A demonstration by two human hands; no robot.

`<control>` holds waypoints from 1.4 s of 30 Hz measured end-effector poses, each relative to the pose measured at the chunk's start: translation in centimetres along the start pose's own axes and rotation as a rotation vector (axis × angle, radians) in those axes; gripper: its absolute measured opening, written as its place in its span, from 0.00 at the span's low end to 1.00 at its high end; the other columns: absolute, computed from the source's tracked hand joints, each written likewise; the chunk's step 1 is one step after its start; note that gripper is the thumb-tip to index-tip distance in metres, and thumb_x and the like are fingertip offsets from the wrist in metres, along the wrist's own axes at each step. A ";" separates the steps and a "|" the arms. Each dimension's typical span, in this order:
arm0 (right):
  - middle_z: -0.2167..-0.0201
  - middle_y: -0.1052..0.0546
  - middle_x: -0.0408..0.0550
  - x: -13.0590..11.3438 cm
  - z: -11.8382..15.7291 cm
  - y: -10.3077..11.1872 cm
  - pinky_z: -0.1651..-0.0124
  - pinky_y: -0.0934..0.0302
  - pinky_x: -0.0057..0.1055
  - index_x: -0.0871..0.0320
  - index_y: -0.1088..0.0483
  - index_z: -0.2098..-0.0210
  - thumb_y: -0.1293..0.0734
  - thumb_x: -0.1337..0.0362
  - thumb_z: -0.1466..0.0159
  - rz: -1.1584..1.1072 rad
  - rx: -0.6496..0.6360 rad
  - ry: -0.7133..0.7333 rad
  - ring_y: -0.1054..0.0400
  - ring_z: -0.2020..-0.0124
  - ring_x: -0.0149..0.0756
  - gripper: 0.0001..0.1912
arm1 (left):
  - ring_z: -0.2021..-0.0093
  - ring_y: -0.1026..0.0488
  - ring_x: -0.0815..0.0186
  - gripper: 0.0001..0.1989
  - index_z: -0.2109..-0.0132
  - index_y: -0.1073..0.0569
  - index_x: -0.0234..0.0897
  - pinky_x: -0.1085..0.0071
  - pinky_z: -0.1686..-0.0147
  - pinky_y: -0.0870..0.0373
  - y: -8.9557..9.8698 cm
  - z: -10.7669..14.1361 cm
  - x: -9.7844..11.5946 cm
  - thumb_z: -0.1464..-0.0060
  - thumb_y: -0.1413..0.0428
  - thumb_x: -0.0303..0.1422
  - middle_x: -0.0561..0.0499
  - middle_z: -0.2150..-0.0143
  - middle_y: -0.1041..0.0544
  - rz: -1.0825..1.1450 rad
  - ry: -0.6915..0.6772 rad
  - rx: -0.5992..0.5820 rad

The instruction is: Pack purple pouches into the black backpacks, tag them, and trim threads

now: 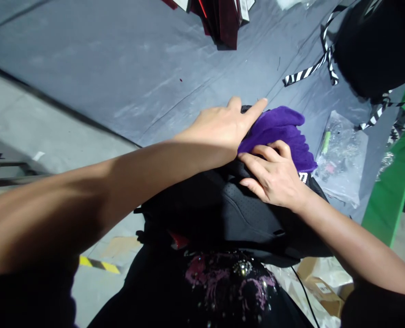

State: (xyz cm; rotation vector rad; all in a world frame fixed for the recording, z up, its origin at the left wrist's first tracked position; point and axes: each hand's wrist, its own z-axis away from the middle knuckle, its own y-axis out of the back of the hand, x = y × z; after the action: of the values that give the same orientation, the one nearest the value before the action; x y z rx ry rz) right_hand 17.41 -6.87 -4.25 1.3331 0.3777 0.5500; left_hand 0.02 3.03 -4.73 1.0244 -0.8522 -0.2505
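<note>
A black bag (pixel 253 209) with a perforated panel lies across the table's edge against my body. Gathered purple plush cloth (pixel 284 132) sticks out of its far side. My left hand (pixel 226 127) reaches over the bag's far edge and holds it beside the cloth. Its index finger points outward along the purple, while the thumb is hidden. My right hand (pixel 274 175) has its bent fingers on the near edge of the cloth, where it meets the black bag. A small white label (pixel 303 177) shows beside the right wrist.
Grey sheeting covers the table (pixel 120 68). Dark red pieces (pixel 223 25) lie at the back. On the right are a black bag with striped ribbons (pixel 376 50), a clear plastic bag (pixel 346 159) and a green edge (pixel 390 196). Opened cardboard boxes (pixel 325 291) sit below.
</note>
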 end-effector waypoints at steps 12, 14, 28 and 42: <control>0.65 0.22 0.52 -0.6 -1.1 1.4 0.52 0.47 0.45 0.62 0.29 0.52 0.44 0.55 0.29 0.040 0.184 0.108 0.34 0.61 0.44 0.20 | 0.57 0.27 0.61 0.39 0.29 0.61 0.53 0.63 0.57 0.30 1.7 0.6 -0.3 0.41 0.50 0.31 0.42 0.43 0.38 0.107 0.026 -0.024; 0.58 0.21 0.56 -1.0 -1.6 2.1 0.50 0.47 0.47 0.63 0.29 0.50 0.42 0.58 0.30 0.040 0.219 0.139 0.33 0.55 0.49 0.18 | 0.59 0.26 0.62 0.40 0.29 0.61 0.53 0.65 0.60 0.30 2.6 1.6 -0.7 0.41 0.48 0.31 0.41 0.44 0.38 0.142 -0.039 -0.038; 0.62 0.22 0.54 -1.5 -1.8 2.0 0.52 0.44 0.45 0.59 0.29 0.51 0.40 0.55 0.31 0.047 0.378 0.155 0.31 0.61 0.46 0.18 | 0.58 0.26 0.58 0.38 0.29 0.62 0.44 0.65 0.61 0.31 3.7 4.4 -2.3 0.40 0.52 0.33 0.40 0.48 0.36 0.126 -0.178 0.121; 0.74 0.31 0.44 12.7 8.8 12.5 0.57 0.48 0.36 0.60 0.30 0.61 0.58 0.49 0.26 0.293 0.567 -0.671 0.37 0.70 0.33 0.32 | 0.58 0.29 0.40 0.51 0.37 0.78 0.75 0.52 0.66 0.36 0.0 -1.9 5.4 0.53 0.48 0.43 0.51 0.51 0.32 -0.045 -0.057 0.083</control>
State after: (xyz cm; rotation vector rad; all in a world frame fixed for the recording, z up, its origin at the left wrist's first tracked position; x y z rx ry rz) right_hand 30.73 -4.91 10.44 2.0420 -0.2438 0.2036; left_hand 5.00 1.25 -2.45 1.1195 -0.8978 -0.2848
